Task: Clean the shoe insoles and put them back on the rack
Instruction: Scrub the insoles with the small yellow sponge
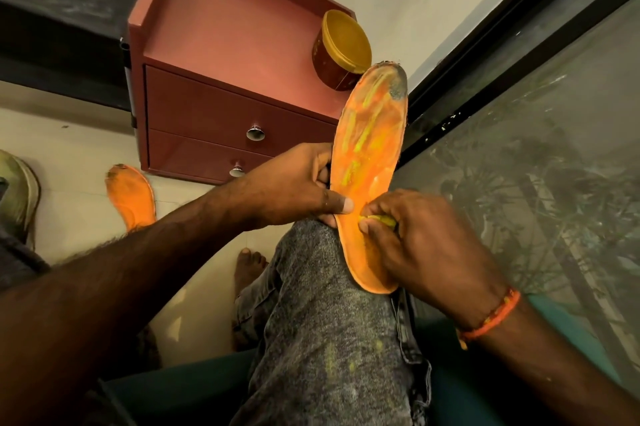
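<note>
Both arms reach in over the knee (329, 287), where the orange insole (369, 162) rests, toe end up. Left hand (298, 188) grips its edge, thumb on top. Right hand (415, 238) pinches a small yellow-green cloth (382, 219) against the heel part. To rub well, I think the left hand should hold tight so the insole does not bend, and the cloth should go up to the dark dirty toe. One more insole (131, 195) lies on the floor (79, 148).

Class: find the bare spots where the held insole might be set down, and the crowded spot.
Bare: cabinet top left of the tub; floor between the second insole and the foot. Crowded: the knee, where both hands work.
</note>
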